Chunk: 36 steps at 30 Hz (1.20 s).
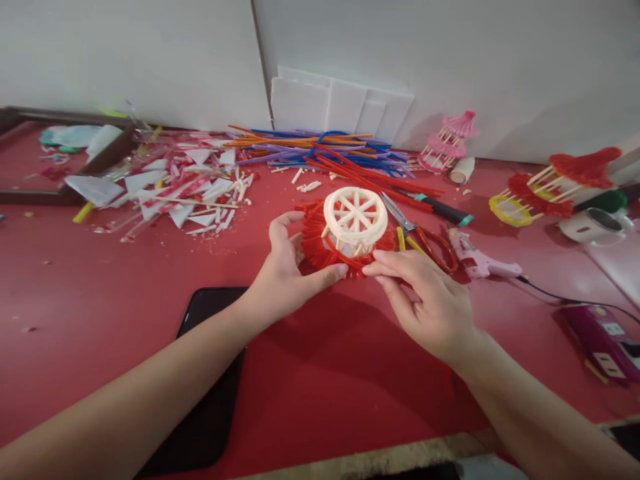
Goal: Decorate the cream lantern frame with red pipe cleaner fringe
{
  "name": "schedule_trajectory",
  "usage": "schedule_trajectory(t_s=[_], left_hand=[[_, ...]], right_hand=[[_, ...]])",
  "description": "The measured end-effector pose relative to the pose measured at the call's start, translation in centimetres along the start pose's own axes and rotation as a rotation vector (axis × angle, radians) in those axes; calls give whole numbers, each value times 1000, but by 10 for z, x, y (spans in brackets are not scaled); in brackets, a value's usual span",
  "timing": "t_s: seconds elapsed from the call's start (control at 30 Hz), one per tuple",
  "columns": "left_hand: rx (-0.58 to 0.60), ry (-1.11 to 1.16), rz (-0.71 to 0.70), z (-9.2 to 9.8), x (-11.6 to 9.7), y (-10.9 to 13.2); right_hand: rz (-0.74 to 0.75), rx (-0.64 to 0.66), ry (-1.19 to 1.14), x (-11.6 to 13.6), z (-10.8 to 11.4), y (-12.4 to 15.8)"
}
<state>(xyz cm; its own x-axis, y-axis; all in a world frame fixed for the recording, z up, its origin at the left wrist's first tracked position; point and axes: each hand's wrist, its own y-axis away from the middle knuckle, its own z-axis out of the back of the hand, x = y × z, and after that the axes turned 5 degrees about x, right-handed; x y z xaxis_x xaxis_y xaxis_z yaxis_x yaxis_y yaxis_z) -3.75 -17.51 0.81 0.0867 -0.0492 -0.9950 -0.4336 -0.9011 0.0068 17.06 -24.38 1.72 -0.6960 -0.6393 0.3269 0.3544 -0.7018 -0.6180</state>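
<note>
A small craft model with a cream spoked ring [356, 215] on top and a red fuzzy pipe-cleaner skirt [315, 233] stands on the red table between my hands. My left hand [287, 273] curves around its left side, fingers behind it and thumb at the front, gripping it. My right hand [425, 293] pinches a red pipe cleaner [345, 256] at the model's front right, below the ring. The thumb and forefinger of that hand are pressed together there. Scissors with red handles [435, 247] lie just beyond my right hand.
Pipe cleaners [320, 147] and paper scraps [175, 180] are heaped at the back. A pink glue gun [480, 257], a cutter knife [445, 210], a power strip [600, 340] and finished-looking models [550, 183] stand or lie right. A black phone-like slab [210, 407] lies under my left forearm.
</note>
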Motion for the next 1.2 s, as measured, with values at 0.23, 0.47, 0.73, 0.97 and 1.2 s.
schedule_trajectory(t_s=[0.23,0.47,0.73,0.97,1.2], left_hand=[[25,24,14,3,-2,1],[57,39,49,4,-6,2],[21,-24,45,1,-6,1],[141,-18,-31,6,3,-2],[103,-145,-71,1,1,1]], right_hand=[[45,-26,58,3,3,-3],[76,-40,47,6,1,-4],[49,-39,20,7,1,-5],[41,-31,-30,6,1,-3],[67,-30,-16,8,0,-4]])
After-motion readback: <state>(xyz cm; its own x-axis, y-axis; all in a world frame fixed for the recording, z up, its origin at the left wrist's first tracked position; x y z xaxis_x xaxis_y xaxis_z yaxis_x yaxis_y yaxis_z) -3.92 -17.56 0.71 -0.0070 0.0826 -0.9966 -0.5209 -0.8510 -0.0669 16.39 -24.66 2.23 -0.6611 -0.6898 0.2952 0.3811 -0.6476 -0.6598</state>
